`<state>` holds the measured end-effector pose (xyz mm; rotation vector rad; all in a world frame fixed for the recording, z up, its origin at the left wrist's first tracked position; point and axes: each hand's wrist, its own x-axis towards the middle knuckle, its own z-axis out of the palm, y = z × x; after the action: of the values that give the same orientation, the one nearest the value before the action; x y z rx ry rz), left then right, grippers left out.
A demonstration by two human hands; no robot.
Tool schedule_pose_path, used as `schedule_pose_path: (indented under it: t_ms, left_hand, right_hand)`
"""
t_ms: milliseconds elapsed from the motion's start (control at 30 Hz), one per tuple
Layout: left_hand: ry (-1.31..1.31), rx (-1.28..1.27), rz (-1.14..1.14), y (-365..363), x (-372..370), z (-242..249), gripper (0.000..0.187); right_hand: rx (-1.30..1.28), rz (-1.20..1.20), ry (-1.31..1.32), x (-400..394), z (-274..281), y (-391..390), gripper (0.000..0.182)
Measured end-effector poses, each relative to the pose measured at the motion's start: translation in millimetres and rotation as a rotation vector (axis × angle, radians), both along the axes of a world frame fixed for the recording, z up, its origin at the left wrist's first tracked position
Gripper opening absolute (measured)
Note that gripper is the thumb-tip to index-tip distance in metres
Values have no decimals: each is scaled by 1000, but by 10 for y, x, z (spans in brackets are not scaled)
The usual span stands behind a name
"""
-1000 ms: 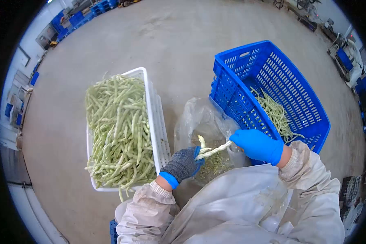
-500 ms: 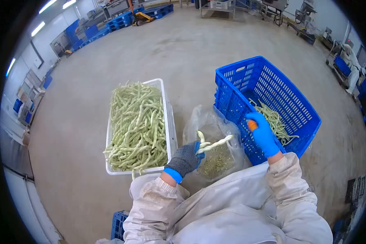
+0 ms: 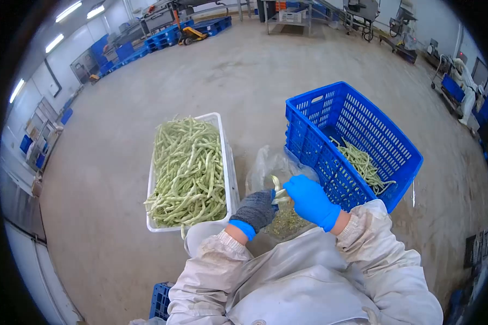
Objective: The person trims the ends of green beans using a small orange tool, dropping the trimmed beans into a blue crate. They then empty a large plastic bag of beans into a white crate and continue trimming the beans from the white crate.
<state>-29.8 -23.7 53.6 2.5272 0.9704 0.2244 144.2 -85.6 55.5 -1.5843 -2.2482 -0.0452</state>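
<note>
My left hand [image 3: 255,209], in a dark grey knit glove with blue beneath it, is closed round a few pale green beans [image 3: 277,185] whose ends stick out past the fingers. My right hand [image 3: 311,201], in a blue glove, is curled right beside those bean ends. The orange-handled tool it grips is almost wholly hidden by the fingers now, and its blade cannot be seen. Under both hands lies a clear plastic bag [image 3: 258,172] with green trimmings [image 3: 285,223] in it.
A white crate [image 3: 229,162] heaped with green beans [image 3: 188,168] stands on the left. To the right is a blue perforated crate [image 3: 314,130] with some beans [image 3: 364,167] inside. Behind my left arm sits another blue crate [image 3: 160,299]. A person in white [image 3: 466,92] is far right.
My right hand has moved left and down from the blue crate to the beans in my left hand. The orange handle, plain before, is now covered. My left hand has shifted slightly right.
</note>
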Motion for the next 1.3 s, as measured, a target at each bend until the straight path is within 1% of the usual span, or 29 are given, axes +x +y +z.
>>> schedule_pose_path:
  t_ms: [67,100,167,233,267,300,333,400,433,467,533,567,633,667,733,767,833,867,933,967,1000,1067,1100,1133,1167,1200,1233,1267,1300]
  left_hand:
    - [17,-7,23,1,61,-3,32]
    - [34,-14,43,10,86,-12,32]
    - [-1,10,15,31,97,-159,32]
    - [-24,41,-21,-9,30,-137,32]
    - [0,35,-28,-86,-42,-2,32]
    - [21,23,-27,-125,-93,66,32]
    - [23,17,-21,-108,-136,41,32]
    - [6,88,-69,-68,-193,-37,33]
    - [13,89,-69,-61,-191,-53,34]
    - [13,87,-74,-47,-181,-55,34]
    - [50,86,-125,-33,-168,-52,35]
    - [54,83,-127,-34,-156,-31,35]
    - [117,93,-182,-48,-134,36,34]
    - [118,90,-182,-44,-124,53,34]
    - [207,87,-216,-28,-111,81,33]
    - [208,84,-213,-17,-111,90,33]
    - [239,70,-225,10,-126,106,28]
    - [238,69,-226,29,-143,118,28]
    - [131,-47,-138,101,-188,152,26]
    - [-32,82,-90,140,-226,19,27]
    - [-30,80,-96,150,-187,12,27]
    - [-449,-210,144,136,-61,-6,31]
    - [-599,-341,145,87,17,9,35]
    - [-598,-342,146,37,88,77,35]
    - [-506,-326,133,-11,157,171,32]
    - [-415,-309,119,-35,218,218,31]
    - [-488,-257,78,-19,253,65,31]
    - [-485,-257,74,-1,246,-73,31]
    - [-513,-150,50,4,240,-133,30]
  right_hand:
    - [-57,-152,506,12,-224,48,19]
    - [-58,-146,503,23,-357,108,19]
    - [162,-223,516,50,-635,202,14]
    - [-111,-497,1005,442,-686,341,13]
    - [-2,-528,1004,824,-967,439,12]
    - [-194,-587,924,1104,-1056,471,15]
    - [-203,-583,924,1014,-872,434,15]
    - [-35,-170,683,860,-462,257,21]
    - [-10,-57,547,798,-383,231,32]
    - [-11,-63,547,675,-234,197,32]
    - [159,80,269,389,72,126,39]
    - [156,77,273,334,148,108,39]
    - [-191,290,276,276,233,96,42]
    - [-193,290,278,261,239,107,42]
    - [-351,264,52,247,245,135,39]
    - [-354,267,54,271,225,154,39]
    - [-281,179,264,359,147,186,32]
    - [-282,177,264,404,123,190,32]
    - [-516,-34,792,493,100,197,25]
    - [-511,-39,795,505,82,186,25]
    - [-475,-21,821,498,46,143,23]
    - [-443,-4,852,451,-17,76,21]
    - [-392,-8,735,399,-32,62,20]
    - [-340,-11,617,336,-12,57,19]
    - [-319,-53,519,277,46,30,17]
    - [-318,-54,520,245,35,23,17]
    - [-221,-40,472,219,13,8,17]
    - [-123,-29,426,197,-17,-15,18]
    - [-121,-34,430,178,-53,-41,18]
